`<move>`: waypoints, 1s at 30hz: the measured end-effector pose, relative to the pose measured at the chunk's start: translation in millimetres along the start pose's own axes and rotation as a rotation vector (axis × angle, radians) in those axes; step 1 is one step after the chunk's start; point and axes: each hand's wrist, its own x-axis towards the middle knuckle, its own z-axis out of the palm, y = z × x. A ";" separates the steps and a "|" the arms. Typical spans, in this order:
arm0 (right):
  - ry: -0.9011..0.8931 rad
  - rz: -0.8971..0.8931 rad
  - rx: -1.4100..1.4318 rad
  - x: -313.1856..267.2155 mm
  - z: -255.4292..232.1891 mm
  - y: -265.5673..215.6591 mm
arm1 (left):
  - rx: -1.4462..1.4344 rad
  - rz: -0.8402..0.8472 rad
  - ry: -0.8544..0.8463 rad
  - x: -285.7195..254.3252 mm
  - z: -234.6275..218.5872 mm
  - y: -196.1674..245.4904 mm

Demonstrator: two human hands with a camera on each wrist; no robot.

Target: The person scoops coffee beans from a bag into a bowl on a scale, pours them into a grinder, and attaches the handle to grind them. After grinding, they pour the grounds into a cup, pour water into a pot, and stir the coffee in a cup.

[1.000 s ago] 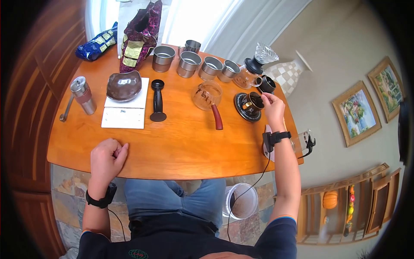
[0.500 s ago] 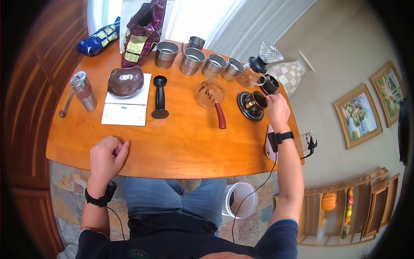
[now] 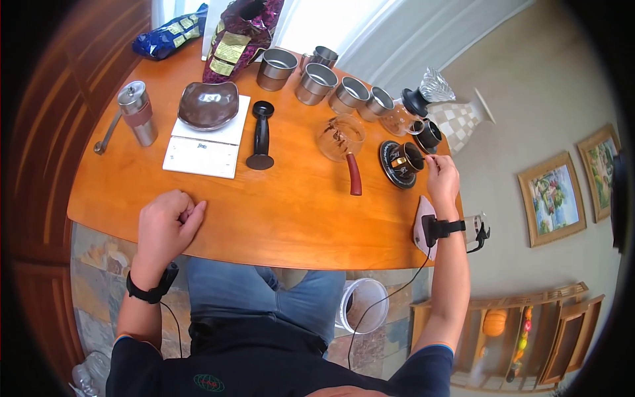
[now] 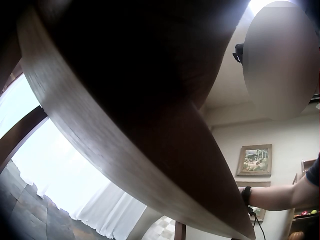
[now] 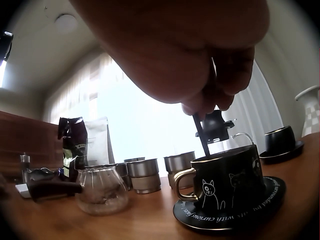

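In the right wrist view, my right hand (image 5: 200, 55) pinches a thin dark stick (image 5: 202, 137) that stands tilted in a black cup (image 5: 227, 180) with cat drawings and a gold handle. The cup sits on a black saucer (image 5: 230, 217) with white lettering. From the head view, the right hand (image 3: 443, 182) is at the right side of the cup (image 3: 406, 159). My left hand (image 3: 169, 228) rests at the table's front edge with its fingers curled, holding nothing visible. The left wrist view shows mostly a dark, close surface.
A glass pot (image 3: 340, 137) with a red handle stands left of the cup. Farther left are a black tamper-like tool (image 3: 262, 135), a brown dish (image 3: 208, 106) on a white scale (image 3: 202, 157) and a grinder (image 3: 137, 114). Metal cups (image 3: 316, 84) and a dripper (image 3: 417, 100) stand behind.
The head view has shifted, so the table items appear moved. My right hand stays by the cup, now slightly lower beside its rim. The left hand keeps its curled pose.
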 end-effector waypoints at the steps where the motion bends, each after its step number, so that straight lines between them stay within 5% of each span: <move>1: 0.011 -0.012 0.036 1.0 2.9 -0.4 | -0.026 -0.001 -0.004 0.1 -0.2 -0.3; 20: -0.004 0.093 -0.111 -1.7 1.9 19.4 | -0.008 -0.010 -0.013 0.2 1.3 -0.2; 30: -0.001 0.060 0.118 -1.3 7.0 24.2 | 0.021 -0.007 0.002 1.7 0.2 1.3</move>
